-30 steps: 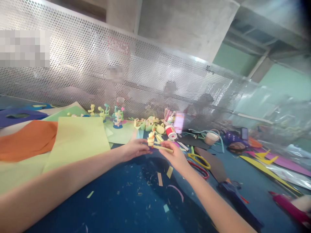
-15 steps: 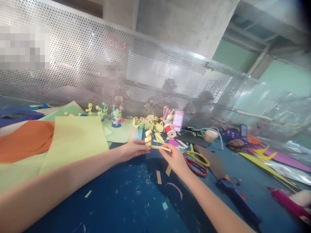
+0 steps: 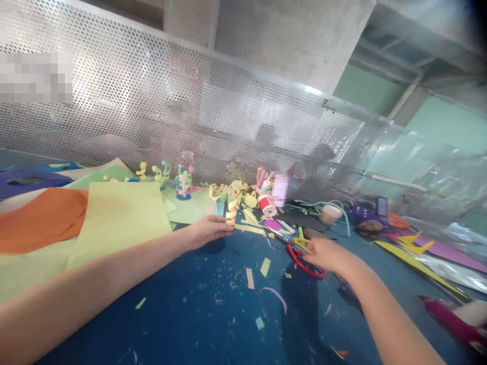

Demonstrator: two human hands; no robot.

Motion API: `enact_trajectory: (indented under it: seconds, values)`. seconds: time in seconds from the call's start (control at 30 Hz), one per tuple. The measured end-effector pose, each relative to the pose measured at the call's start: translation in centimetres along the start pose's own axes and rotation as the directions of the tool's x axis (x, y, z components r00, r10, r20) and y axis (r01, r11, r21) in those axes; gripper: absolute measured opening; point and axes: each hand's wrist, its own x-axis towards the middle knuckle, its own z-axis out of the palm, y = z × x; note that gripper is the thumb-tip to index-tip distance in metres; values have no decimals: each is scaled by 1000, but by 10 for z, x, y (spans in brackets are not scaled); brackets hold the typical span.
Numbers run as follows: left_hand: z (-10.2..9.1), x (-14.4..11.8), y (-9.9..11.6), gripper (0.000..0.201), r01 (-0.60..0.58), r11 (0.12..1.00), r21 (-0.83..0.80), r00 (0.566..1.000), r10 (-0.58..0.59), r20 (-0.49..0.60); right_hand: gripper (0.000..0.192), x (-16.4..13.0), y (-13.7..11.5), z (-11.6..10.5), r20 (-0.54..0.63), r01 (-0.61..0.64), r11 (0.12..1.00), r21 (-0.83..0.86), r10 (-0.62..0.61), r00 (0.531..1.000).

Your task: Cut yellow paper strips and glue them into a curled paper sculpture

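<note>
Positions by clock face, counted from the coiled yellow paper strip. At 9 o'clock: one orange paper sheet, then one pale yellow-green paper sheet. At 10: curled-paper figure on a blue base. At 8: left hand, fingers together, fingertips pinching the foot of the coil. Centre: coiled yellow paper strip, upright, with red-orange showing between its turns. At 4: straight strip tail, leading from the coil to just beside the scissor tips. At 3: red-and-white spool. At 4, farther out: scissors, one yellow handle, one red; right hand touching the yellow handle, fingers curled, firmness of grip impossible to tell. Likely hazards: the coil may spring loose should the left fingertips slacken; the unheld tail may lift or twist; blades swung left could nick the tail or drag nearby scraps.
</note>
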Motion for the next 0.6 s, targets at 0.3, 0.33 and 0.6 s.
enact_trajectory:
  seconds: [0.3, 0.33, 0.6]
  values:
    - [-1, 2, 1, 18, -45, 996, 76, 998, 41, 51, 26, 6, 3, 20, 61, -59, 985, -162, 69, 996]
    - [-2, 2, 1, 18, -51, 995, 87, 997, 47, 54, 21, 7, 4, 21, 71, -49, 986, -160, 61, 996]
    - [-2, 0, 9, 21, -119, 936, 332, 992, 100, 73, 22, 0, 9, 11, 48, -60, 988, -140, 68, 997]
